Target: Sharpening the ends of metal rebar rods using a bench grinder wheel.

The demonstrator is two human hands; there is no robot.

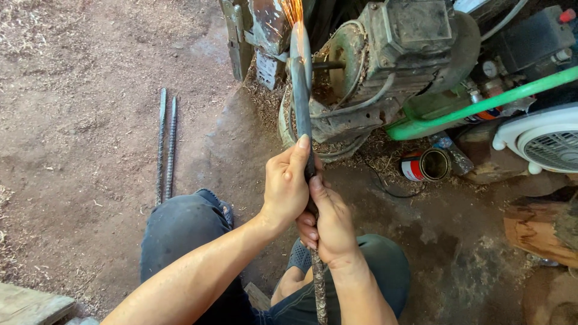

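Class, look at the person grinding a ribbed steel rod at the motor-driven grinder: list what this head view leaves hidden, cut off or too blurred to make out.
- Rod tip: lost in sparks at the top edge.
- Grinding wheel: cut off by the top edge.
- Rod's middle: covered by the left hand and right hand.
- Rod's lower end: cut off by the bottom edge.
- Fan: cut by the right edge.
- Tin can contents: too dark.

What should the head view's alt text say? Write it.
Both hands, left hand above right hand, grip a ribbed steel bar whose tip throws sparks at a motor-driven grinder. Two more bars lie on the dirt floor.
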